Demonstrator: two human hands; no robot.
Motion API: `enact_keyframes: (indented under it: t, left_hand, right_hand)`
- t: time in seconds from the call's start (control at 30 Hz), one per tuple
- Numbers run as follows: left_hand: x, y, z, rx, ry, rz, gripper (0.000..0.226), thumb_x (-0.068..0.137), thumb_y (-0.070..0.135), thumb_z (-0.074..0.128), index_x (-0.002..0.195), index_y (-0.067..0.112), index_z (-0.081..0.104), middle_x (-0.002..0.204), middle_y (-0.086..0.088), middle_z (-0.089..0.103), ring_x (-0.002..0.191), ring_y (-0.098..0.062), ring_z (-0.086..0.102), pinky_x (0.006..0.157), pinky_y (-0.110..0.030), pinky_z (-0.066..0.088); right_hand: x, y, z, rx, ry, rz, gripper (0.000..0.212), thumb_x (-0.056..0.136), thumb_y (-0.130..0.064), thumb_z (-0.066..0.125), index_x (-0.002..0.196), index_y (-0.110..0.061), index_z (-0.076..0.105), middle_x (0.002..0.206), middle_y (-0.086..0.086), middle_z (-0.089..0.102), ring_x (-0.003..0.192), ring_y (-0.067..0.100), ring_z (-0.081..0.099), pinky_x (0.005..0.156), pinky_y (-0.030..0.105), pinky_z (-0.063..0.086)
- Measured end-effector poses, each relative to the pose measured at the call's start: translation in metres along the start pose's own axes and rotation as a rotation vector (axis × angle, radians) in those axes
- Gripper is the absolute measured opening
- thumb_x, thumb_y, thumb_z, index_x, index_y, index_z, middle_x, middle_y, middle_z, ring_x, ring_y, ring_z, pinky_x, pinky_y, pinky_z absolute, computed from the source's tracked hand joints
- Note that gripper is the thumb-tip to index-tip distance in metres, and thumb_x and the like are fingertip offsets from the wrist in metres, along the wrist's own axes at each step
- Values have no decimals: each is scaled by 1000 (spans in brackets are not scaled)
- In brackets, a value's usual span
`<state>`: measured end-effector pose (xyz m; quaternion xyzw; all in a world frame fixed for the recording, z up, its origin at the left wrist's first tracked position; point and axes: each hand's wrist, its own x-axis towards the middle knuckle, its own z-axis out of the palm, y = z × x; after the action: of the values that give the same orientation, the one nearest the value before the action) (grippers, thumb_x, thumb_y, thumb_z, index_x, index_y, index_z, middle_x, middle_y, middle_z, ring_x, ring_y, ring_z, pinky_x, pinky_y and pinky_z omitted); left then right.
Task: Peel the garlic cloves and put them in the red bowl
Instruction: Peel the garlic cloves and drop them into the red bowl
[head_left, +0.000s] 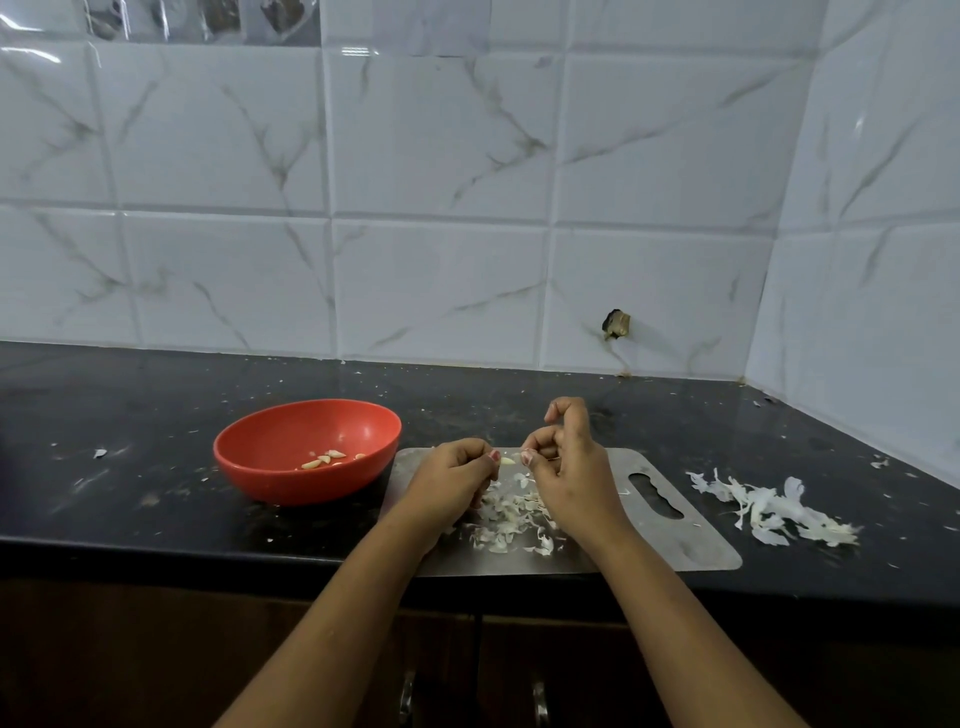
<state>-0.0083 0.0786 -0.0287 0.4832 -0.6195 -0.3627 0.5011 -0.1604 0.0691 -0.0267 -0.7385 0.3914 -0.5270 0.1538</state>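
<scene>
Nearest me, under the edge, are dark wooden cupboard doors (519, 654) with two metal handles (408, 691). My bare forearms reach up over them onto the tabletop (130, 493), a black polished stone slab, speckled and dusted with pale crumbs and flecks of skin.

A flat steel cutting board (675, 540) lies square to me, dull grey, with rounded corners and a wavy handle slot cut at its three o'clock end. A loose scatter of papery garlic peels (511, 519), thin, curled and whitish, sits on its middle, just below my hands.

My left hand (452, 475) and right hand (563, 467) meet above that scatter, knuckles up. The fingers (527, 457) of both are curled in, and the thumb and fingertips of each pinch the garlic clove (506, 461) between them. The clove is small, pale and smooth, held clear of the board. Its long axis runs across me, nine to three o'clock; I cannot tell which end is the tip.

At nine o'clock from my hands, touching the board's corner, stands the red bowl (291, 483), round, matte plastic, with a few peeled cloves (324, 460) lying on its floor. At three o'clock, past the board, a heap of larger white skins (774, 509) lies on the stone.

Behind everything rises a wall (441, 208) of glossy white marble-veined tiles, which turns a corner at two o'clock. A small ragged hole (616, 325) breaks one tile at one o'clock.
</scene>
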Motion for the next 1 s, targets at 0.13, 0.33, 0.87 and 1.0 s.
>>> enact_keyframes:
  t: [0.13,0.33,0.87,1.0]
  left_hand:
    - [-2,3,0,8,12,7,21,96,14,55,76,11,60,58,1,60,49,-11,50,49,-21,39]
    - [-3,3,0,32,24,-5,10,93,15,62,82,14,61,66,1,67,53,-12,56,51,-21,42]
    - [-11,13,1,91,134,27,15,90,1,61,78,9,63,67,-4,68,46,0,59,46,-12,43]
    - [-12,15,1,134,124,66,15,90,3,61,78,10,63,68,-5,70,50,-1,60,52,-14,48]
  right_hand:
    - [0,0,0,-40,-48,85,27,95,2,50,108,-21,42,91,-2,70,63,-7,57,58,8,42]
    - [-1,0,1,-73,-30,115,17,87,-12,70,91,-23,58,72,-6,70,64,0,63,60,10,46]
    - [-2,-4,0,95,-107,99,17,88,-6,67,95,-19,75,80,-4,73,74,4,68,71,20,57]
    - [0,-2,-1,143,-106,126,17,90,-4,64,92,-18,74,82,-1,74,78,10,69,71,25,59]
